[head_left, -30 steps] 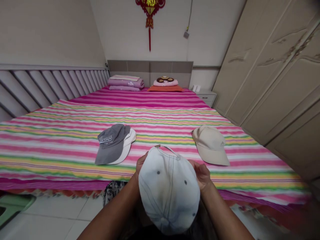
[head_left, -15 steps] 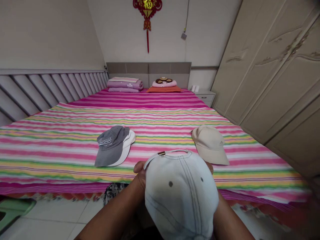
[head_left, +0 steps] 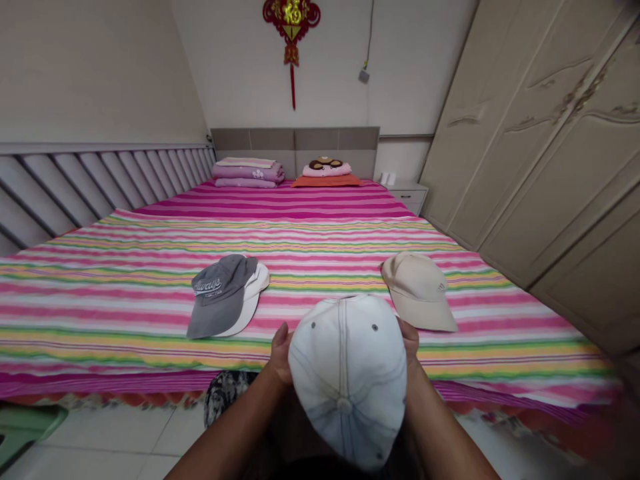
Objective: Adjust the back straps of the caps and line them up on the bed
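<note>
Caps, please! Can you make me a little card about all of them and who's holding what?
Left hand: grips the pale cap's left side
Right hand: grips its right side
Pale cap: held, crown toward the camera
Gray cap: on the striped cover, lettering on front
White cap: partly hidden by the gray one
Beige cap: on the cover, right

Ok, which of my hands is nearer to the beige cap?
Right. Your right hand is close by the beige cap, on its near side; your left hand is farther left, across the held pale cap.
</note>
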`<state>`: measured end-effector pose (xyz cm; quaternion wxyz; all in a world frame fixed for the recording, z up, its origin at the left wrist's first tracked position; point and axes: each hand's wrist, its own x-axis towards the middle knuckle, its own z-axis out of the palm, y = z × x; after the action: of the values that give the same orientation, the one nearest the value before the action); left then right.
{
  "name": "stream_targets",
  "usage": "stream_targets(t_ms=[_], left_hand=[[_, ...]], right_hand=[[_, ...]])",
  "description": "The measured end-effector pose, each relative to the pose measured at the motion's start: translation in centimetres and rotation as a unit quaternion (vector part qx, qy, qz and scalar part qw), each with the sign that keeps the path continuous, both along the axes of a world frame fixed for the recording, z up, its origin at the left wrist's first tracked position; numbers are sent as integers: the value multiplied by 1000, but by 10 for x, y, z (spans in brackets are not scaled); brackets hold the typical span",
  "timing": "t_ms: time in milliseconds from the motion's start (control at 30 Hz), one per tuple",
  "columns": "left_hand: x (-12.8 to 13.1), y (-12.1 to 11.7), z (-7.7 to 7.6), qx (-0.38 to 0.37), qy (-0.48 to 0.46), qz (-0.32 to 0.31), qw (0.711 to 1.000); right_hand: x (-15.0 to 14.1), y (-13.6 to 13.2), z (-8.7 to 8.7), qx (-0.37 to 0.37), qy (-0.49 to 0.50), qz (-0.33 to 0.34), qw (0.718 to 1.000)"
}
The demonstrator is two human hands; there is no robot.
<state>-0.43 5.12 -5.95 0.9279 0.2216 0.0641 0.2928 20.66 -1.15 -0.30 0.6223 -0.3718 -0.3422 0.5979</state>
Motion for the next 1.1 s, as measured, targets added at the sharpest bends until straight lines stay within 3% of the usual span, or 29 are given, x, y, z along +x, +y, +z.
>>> stream_targets(t_ms=[100, 267, 467, 633, 900, 1100], left_hand=[[-8, -10, -14, -6, 36, -23, 999], [-5, -26, -36, -22, 63, 10, 998], [-3, -15, -23, -54, 63, 78, 993], [-5, -9, -15, -64, 59, 98, 991], [-2, -3, -10, -76, 74, 126, 986], [5, 23, -10, -32, 60, 113, 991]], right_hand=[[2, 6, -7, -15, 49, -16, 999], [3, 18, -11, -15, 110, 23, 994], [7, 9, -23, -27, 95, 98, 990], [2, -3, -41, -48, 155, 81, 983], [-4, -1, -33, -41, 153, 69, 985], [-2, -16, -61, -57, 174, 112, 977]])
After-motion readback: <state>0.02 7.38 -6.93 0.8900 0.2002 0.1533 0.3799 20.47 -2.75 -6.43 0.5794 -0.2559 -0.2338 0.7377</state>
